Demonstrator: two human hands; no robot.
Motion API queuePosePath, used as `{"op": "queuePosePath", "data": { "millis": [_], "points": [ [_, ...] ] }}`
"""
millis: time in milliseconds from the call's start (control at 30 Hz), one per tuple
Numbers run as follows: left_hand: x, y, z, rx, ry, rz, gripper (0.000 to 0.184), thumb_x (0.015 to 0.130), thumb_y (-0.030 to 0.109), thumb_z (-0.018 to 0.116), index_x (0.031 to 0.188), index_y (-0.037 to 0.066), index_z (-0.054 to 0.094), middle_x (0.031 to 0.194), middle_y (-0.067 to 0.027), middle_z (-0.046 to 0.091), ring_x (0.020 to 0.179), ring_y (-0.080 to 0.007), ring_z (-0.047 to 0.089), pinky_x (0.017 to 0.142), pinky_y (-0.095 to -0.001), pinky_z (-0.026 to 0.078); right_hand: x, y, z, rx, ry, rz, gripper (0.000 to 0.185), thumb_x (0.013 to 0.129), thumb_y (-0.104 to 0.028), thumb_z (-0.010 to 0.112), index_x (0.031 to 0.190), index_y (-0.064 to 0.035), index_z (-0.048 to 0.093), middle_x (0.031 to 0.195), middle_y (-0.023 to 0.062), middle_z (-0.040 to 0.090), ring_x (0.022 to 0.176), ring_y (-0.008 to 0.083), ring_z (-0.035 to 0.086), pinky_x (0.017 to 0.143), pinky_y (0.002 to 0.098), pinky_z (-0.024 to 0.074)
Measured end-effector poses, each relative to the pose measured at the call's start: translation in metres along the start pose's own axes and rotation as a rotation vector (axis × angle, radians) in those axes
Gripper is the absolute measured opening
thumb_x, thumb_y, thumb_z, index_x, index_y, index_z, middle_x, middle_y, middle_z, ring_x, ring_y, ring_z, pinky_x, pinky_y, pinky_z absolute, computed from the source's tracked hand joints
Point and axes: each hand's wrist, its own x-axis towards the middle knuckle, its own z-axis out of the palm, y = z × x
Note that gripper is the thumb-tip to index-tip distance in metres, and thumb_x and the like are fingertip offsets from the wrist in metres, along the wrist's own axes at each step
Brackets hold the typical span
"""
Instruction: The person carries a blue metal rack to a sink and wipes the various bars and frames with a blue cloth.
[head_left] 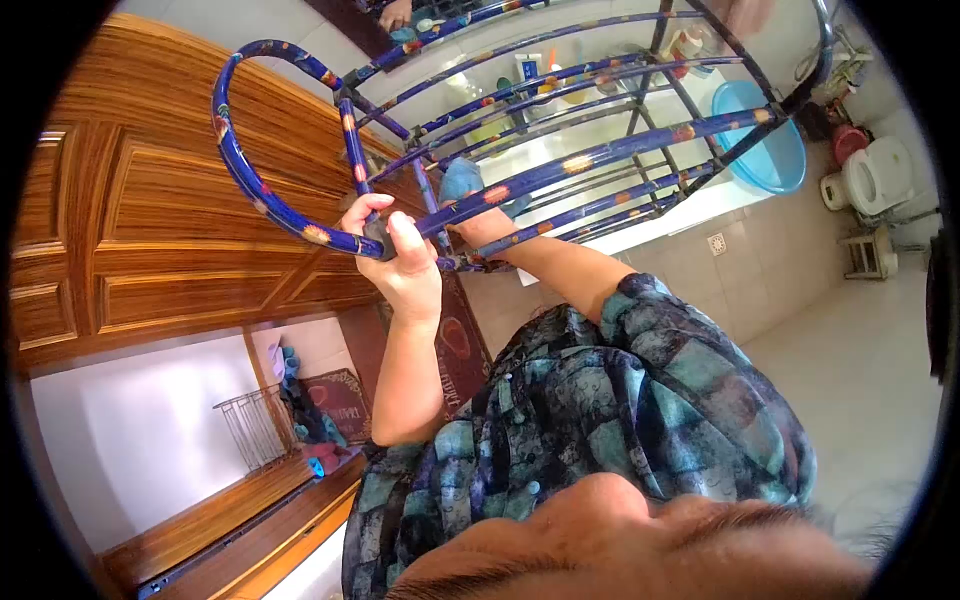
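Note:
A tubular metal rack (pixel 578 163), dark blue with a flower pattern, is held up in front of me, tilted, its rounded end to the left. My left hand (pixel 410 262) is closed around the frame near a corner joint, thumb on top. Behind the bars, my right hand (pixel 483 228) is at the same end with a blue cloth (pixel 461 180), which lies against a crossbar. The rack's bars partly hide the right fingers.
A wooden door (pixel 190 200) stands close on the left. Beyond the rack is a white counter (pixel 620 135) with bottles and tubes. Right of it are a light-blue basin (pixel 780 165) and a toilet (pixel 878 180). A wire basket (pixel 250 430) is at lower left.

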Motion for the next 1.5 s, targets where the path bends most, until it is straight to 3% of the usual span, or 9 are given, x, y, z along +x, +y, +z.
{"op": "queuePosePath", "data": {
  "millis": [100, 367, 567, 633, 733, 800, 1100, 1433, 1500],
  "points": [
    [0.001, -0.003, -0.005, -0.024, -0.007, 0.011, 0.018, 0.097, 0.023, 0.044, 0.109, 0.01, 0.043, 0.054, 0.0019, 0.038, 0.04, -0.0049, 0.033, 0.036, -0.0213, 0.03, -0.01, 0.024, -0.019, 0.388, 0.319, 0.043, 0.038, 0.075, -0.01, 0.062, 0.113, -0.016, 0.062, 0.115, 0.0128, 0.058, 0.1, 0.0357, 0.058, 0.084, 0.0464, 0.0461],
    [0.003, -0.004, -0.006, 0.008, -0.005, 0.042, 0.021, 0.097, 0.025, 0.045, 0.111, 0.009, 0.042, 0.053, 0.0013, 0.04, 0.04, -0.0046, 0.033, 0.037, -0.0212, 0.029, -0.082, 0.176, -0.074, -0.243, 0.43, 0.387, 0.034, 0.072, -0.005, 0.061, 0.105, -0.0082, 0.063, 0.11, 0.0173, 0.059, 0.102, 0.0361, 0.056, 0.087, 0.046, 0.0459],
    [0.003, -0.007, -0.012, -0.015, -0.031, -0.014, 0.029, 0.096, 0.032, 0.047, 0.114, 0.01, 0.038, 0.051, 0.0009, 0.038, 0.04, -0.0055, 0.032, 0.038, -0.0216, 0.029, -0.054, 0.152, -0.104, 0.446, 0.978, 0.652, 0.039, 0.086, -0.008, 0.056, 0.124, -0.0046, 0.05, 0.11, 0.0208, 0.058, 0.101, 0.0393, 0.057, 0.088, 0.0434, 0.0454],
    [0.003, -0.006, -0.012, 0.013, -0.032, -0.01, 0.029, 0.096, 0.032, 0.047, 0.114, 0.01, 0.038, 0.051, 0.0, 0.039, 0.04, -0.0063, 0.033, 0.037, -0.0218, 0.029, -0.014, 0.134, -0.084, 0.495, 0.895, 0.542, 0.033, 0.088, -0.01, 0.056, 0.12, -0.0011, 0.054, 0.108, 0.017, 0.061, 0.1, 0.0257, 0.059, 0.087, 0.0372, 0.047],
    [0.002, -0.007, -0.013, 0.066, 0.009, 0.01, 0.031, 0.095, 0.035, 0.046, 0.113, 0.011, 0.037, 0.051, -0.0017, 0.04, 0.038, -0.0083, 0.035, 0.037, -0.0225, 0.03, 0.043, 0.093, -0.061, 0.327, 0.604, 0.061, 0.047, 0.072, 0.0, 0.06, 0.119, -0.0058, 0.058, 0.117, 0.0176, 0.06, 0.107, 0.0384, 0.055, 0.093, 0.0429, 0.0452],
    [-0.001, -0.009, -0.017, -0.003, 0.005, -0.025, 0.045, 0.091, 0.04, 0.056, 0.113, 0.004, 0.039, 0.062, -0.0017, 0.05, 0.045, -0.0055, 0.042, 0.043, -0.0179, 0.035, 0.057, 0.064, -0.033, 0.067, 0.125, 0.132, 0.043, 0.08, -0.009, 0.059, 0.122, -0.0136, 0.057, 0.122, 0.0075, 0.059, 0.105, 0.0286, 0.057, 0.09, 0.0444, 0.0472],
    [-0.005, -0.01, -0.016, 0.178, 0.093, 0.122, 0.036, 0.096, 0.041, 0.044, 0.111, 0.009, 0.037, 0.048, -0.0014, 0.035, 0.041, -0.0102, 0.036, 0.042, -0.0231, 0.031, 0.025, 0.104, -0.037, 0.026, 0.222, 0.007, 0.049, 0.077, -0.004, 0.054, 0.124, -0.0171, 0.056, 0.12, 0.0074, 0.058, 0.098, 0.0308, 0.057, 0.084, 0.0406, 0.048],
    [-0.001, -0.006, -0.012, 0.157, 0.016, 0.133, 0.042, 0.095, 0.044, 0.046, 0.111, 0.007, 0.037, 0.048, 0.0003, 0.034, 0.042, -0.0084, 0.034, 0.043, -0.0225, 0.029, -0.098, 0.225, -0.117, -0.402, 0.501, 0.506, 0.042, 0.074, -0.006, 0.061, 0.116, -0.0085, 0.059, 0.115, 0.0084, 0.062, 0.108, 0.0287, 0.058, 0.092, 0.0417, 0.0432],
    [0.004, -0.009, -0.021, 0.161, -0.037, 0.134, 0.044, 0.095, 0.045, 0.045, 0.112, 0.006, 0.034, 0.047, 0.0003, 0.034, 0.04, -0.0089, 0.035, 0.043, -0.0224, 0.029, -0.097, 0.233, -0.099, -0.237, 0.61, 0.515, 0.04, 0.077, -0.001, 0.058, 0.116, -0.0034, 0.057, 0.112, 0.0166, 0.061, 0.106, 0.0348, 0.057, 0.091, 0.0432, 0.0439]
  ]
}}
